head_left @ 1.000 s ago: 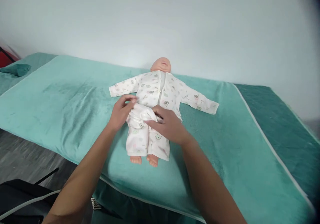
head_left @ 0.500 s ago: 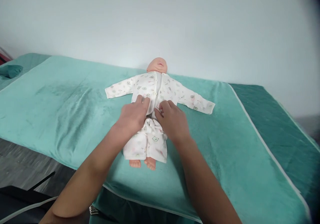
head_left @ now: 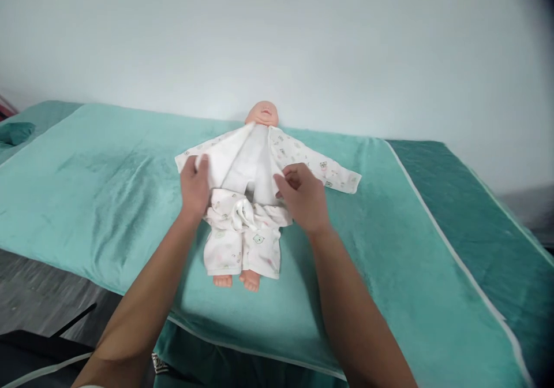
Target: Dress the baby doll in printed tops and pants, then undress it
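A baby doll [head_left: 265, 112] lies on its back, its head by the wall and its feet toward me. It wears a white printed baby jacket [head_left: 298, 150] whose front is spread apart, baring a white layer [head_left: 255, 151] beneath. My left hand [head_left: 194, 185] pinches the jacket's left front panel and holds it folded outward. The right front edge is between the fingertips of my right hand [head_left: 303, 194]. Matching printed pants [head_left: 242, 243] cover the doll's legs, bunched at the waist, with the bare feet [head_left: 250, 280] showing below.
Green velvety cloth [head_left: 372, 249] covers the bed, with a darker green section [head_left: 467, 203] at the right. A pale wall [head_left: 277, 36] stands behind. At lower left are a dark object [head_left: 34, 359] and a pale cable [head_left: 52, 368].
Both hands were close together at the jacket's lower front. My left hand has swung outward to the left, opening the panel; my right hand stays near the right edge.
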Tool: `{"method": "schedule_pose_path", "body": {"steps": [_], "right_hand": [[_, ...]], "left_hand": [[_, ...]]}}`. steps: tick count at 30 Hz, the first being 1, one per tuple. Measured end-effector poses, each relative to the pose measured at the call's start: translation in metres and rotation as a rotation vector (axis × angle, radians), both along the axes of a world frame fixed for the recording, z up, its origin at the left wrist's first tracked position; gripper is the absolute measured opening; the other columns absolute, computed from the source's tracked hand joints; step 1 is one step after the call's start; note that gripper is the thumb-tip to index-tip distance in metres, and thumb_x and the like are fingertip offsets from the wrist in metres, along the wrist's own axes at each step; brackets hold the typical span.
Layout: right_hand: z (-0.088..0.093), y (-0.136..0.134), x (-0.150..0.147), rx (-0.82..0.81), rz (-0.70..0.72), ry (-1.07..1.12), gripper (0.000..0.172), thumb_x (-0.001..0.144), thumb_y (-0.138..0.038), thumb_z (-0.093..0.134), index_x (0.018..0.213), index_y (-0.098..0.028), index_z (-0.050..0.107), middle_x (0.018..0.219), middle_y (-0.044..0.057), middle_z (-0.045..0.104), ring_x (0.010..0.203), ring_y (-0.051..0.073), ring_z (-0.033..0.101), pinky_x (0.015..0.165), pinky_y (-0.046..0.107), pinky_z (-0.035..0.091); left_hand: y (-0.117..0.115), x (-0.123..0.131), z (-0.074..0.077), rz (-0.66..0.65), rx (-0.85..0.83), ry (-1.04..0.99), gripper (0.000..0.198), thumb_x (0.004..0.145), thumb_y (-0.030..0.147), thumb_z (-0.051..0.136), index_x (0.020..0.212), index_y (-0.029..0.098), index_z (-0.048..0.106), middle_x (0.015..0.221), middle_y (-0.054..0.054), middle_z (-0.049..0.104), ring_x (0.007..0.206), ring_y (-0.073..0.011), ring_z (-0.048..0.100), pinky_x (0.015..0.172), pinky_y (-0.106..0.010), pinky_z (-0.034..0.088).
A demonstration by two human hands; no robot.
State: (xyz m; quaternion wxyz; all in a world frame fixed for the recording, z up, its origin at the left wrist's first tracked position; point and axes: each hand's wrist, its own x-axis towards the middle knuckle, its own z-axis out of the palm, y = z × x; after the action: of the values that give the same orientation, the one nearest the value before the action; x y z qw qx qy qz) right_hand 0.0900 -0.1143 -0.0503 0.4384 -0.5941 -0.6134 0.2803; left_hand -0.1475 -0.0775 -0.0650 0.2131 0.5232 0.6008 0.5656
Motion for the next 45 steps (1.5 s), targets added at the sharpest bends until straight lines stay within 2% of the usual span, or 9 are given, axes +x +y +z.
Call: {"method": "schedule_pose_path", "body": {"steps": [4,9,12,15,18,23,27,36,45], "right_hand": [[-0.007,-0.003,0.053,-0.094,-0.308,-0.008,0.027,0.087,-0.024,0.056,0.114,-0.023,0.054,0.071,-0.001,0.063,0.063,0.017,0.061,0.068,0.030,0.043],[-0.023,-0.023,0.092,-0.342,-0.541,-0.426,0.028,0.090,-0.029,0.059,0.117,-0.021,0.064,0.083,0.009,0.068,0.073,0.024,0.056,0.069,0.036,0.034],[-0.024,-0.033,0.069,-0.081,-0.377,-0.255,0.024,0.096,-0.038,0.056,0.110,-0.021,0.067,0.079,0.007,0.065,0.070,0.021,0.055,0.071,0.036,0.038],[-0.025,-0.035,0.038,0.095,0.109,-0.005,0.017,0.096,-0.037,0.063,0.094,-0.020,0.067,0.089,0.005,0.065,0.081,0.018,0.059,0.076,0.032,0.045],[-0.028,-0.032,0.027,0.116,0.425,0.040,0.017,0.095,-0.036,0.071,0.088,-0.020,0.067,0.091,0.003,0.063,0.085,0.016,0.057,0.076,0.030,0.044],[-0.031,-0.033,0.035,0.131,0.518,0.042,0.018,0.091,-0.030,0.078,0.089,-0.021,0.062,0.090,0.002,0.058,0.083,0.015,0.054,0.075,0.029,0.043],[-0.032,-0.037,0.029,0.228,0.550,0.071,0.016,0.094,-0.023,0.072,0.086,-0.021,0.058,0.090,0.001,0.057,0.083,0.014,0.055,0.074,0.029,0.042],[-0.032,-0.027,0.010,0.220,0.394,0.033,0.011,0.100,-0.027,0.065,0.091,-0.021,0.065,0.086,0.001,0.058,0.077,0.013,0.050,0.070,0.028,0.039],[-0.032,-0.028,0.004,0.120,0.307,0.059,0.023,0.101,-0.036,0.061,0.086,-0.019,0.068,0.078,0.000,0.061,0.071,0.012,0.052,0.066,0.027,0.040]], "left_hand": [[0.014,-0.043,-0.030,0.248,-0.131,-0.293,0.020,0.095,0.034,0.053,0.082,0.021,0.046,0.066,0.007,0.040,0.057,-0.0098,0.037,0.057,-0.026,0.032],[0.002,-0.044,-0.033,0.314,0.125,-0.108,0.017,0.085,0.018,0.063,0.101,0.018,0.056,0.085,0.005,0.050,0.080,-0.0088,0.049,0.077,-0.024,0.042],[-0.009,-0.029,-0.028,-0.003,0.027,-0.105,0.015,0.084,0.026,0.069,0.096,0.019,0.065,0.087,0.002,0.059,0.079,-0.0102,0.055,0.073,-0.024,0.044],[-0.016,-0.027,-0.024,-0.468,-0.237,-0.146,0.020,0.081,0.034,0.075,0.095,0.019,0.071,0.075,0.003,0.057,0.062,-0.0089,0.047,0.057,-0.023,0.036],[-0.020,-0.038,-0.017,-0.742,-0.321,-0.125,0.023,0.080,0.036,0.079,0.095,0.019,0.074,0.080,0.002,0.054,0.064,-0.0081,0.045,0.058,-0.022,0.035],[-0.019,-0.058,-0.007,-1.064,-0.437,-0.051,0.029,0.076,0.041,0.085,0.092,0.018,0.077,0.091,-0.002,0.057,0.076,-0.0113,0.054,0.067,-0.022,0.043],[-0.018,-0.059,-0.008,-1.152,-0.491,0.024,0.032,0.076,0.044,0.086,0.088,0.016,0.078,0.082,-0.001,0.057,0.073,-0.0112,0.049,0.064,-0.022,0.039],[-0.022,-0.040,-0.023,-0.783,0.081,-0.067,0.019,0.086,0.035,0.078,0.083,0.018,0.073,0.086,-0.004,0.059,0.075,-0.0127,0.054,0.065,-0.026,0.041],[-0.028,-0.011,-0.036,-0.119,0.741,0.575,0.012,0.096,0.013,0.057,0.101,0.021,0.063,0.093,-0.004,0.065,0.086,-0.0149,0.061,0.074,-0.027,0.049]]}}
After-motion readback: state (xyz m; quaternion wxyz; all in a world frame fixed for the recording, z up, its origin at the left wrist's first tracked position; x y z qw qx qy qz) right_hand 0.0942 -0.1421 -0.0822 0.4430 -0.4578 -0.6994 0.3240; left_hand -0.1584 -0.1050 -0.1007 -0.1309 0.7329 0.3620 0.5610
